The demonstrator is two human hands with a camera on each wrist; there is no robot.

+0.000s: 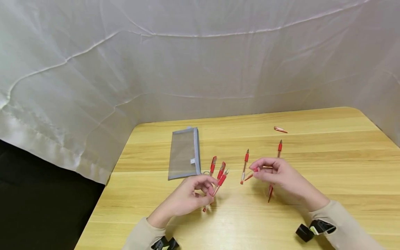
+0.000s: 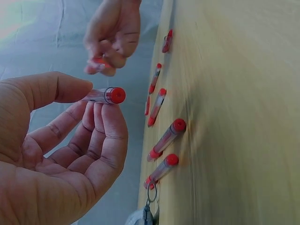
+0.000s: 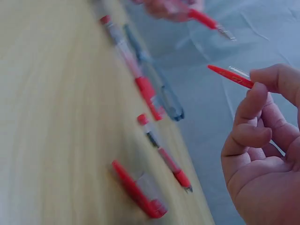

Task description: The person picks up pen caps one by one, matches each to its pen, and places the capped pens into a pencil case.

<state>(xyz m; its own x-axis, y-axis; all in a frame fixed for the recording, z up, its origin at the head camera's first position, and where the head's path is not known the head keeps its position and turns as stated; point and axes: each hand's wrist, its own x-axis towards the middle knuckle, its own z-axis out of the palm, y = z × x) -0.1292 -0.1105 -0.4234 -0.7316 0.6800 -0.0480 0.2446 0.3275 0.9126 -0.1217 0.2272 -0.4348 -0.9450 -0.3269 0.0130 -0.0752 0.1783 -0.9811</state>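
Note:
My left hand [image 1: 193, 194] pinches an uncapped red gel pen [image 1: 222, 179] between thumb and fingers. The pen's bare metal tip points up and away; in the left wrist view its red end plug [image 2: 118, 95] faces the camera. To the right, my right hand [image 1: 278, 173] pinches a red pen cap [image 3: 230, 76] with thumb and index finger, held above the table. Two capped red pens [image 1: 213, 164] lie just beyond the left hand. Between the hands lies an uncapped pen [image 1: 245, 166]. Another uncapped pen [image 1: 280, 146] is partly hidden behind the right hand.
A grey mesh zip pouch [image 1: 183, 154] lies at the left of the wooden table [image 1: 328, 156], its zip ring near the capped pens. One loose cap [image 1: 280, 130] lies far back, another [image 1: 270, 193] below the right hand. A pale curtain [image 1: 203, 69] hangs behind the table.

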